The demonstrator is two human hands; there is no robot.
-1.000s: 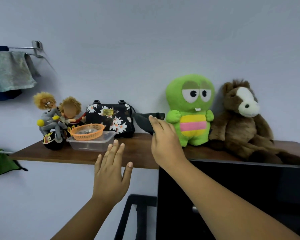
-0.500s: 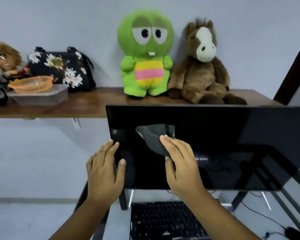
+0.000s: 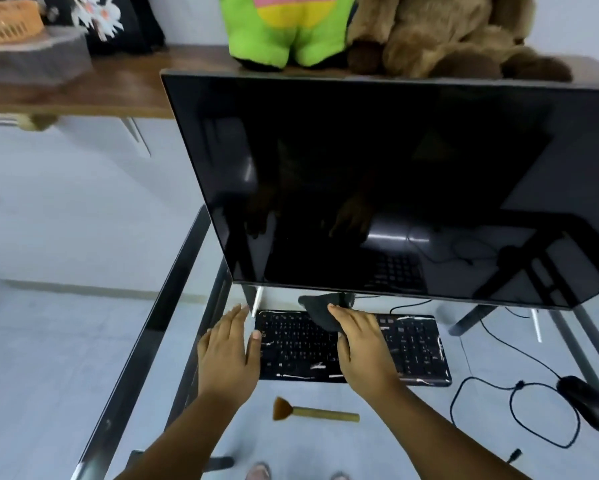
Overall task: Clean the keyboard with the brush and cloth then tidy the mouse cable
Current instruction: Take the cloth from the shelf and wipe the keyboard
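Observation:
A black keyboard point(image 3: 415, 344) with white smears lies on the glass desk below the monitor. My right hand point(image 3: 363, 344) hovers over its middle, holding a dark grey cloth point(image 3: 320, 308) that sticks out past the fingertips. My left hand point(image 3: 230, 348) is flat with fingers apart at the keyboard's left end and holds nothing. A small brush point(image 3: 311, 412) with a tan handle and orange bristles lies on the glass in front of the keyboard, between my forearms. The black mouse point(image 3: 589, 403) sits at the right, its cable point(image 3: 512, 407) in loose loops beside the keyboard.
A large black monitor point(image 3: 377, 181) stands right behind the keyboard. The glass desk point(image 3: 284, 445) has a metal frame along its left edge point(image 3: 145, 341). Above, a wooden shelf point(image 3: 124, 88) carries plush toys, a floral bag and a plastic tub with an orange basket.
My view has swung down from the shelf to the desk. My right hand took the cloth from the shelf and brought it down over the keyboard; my left hand came down alongside.

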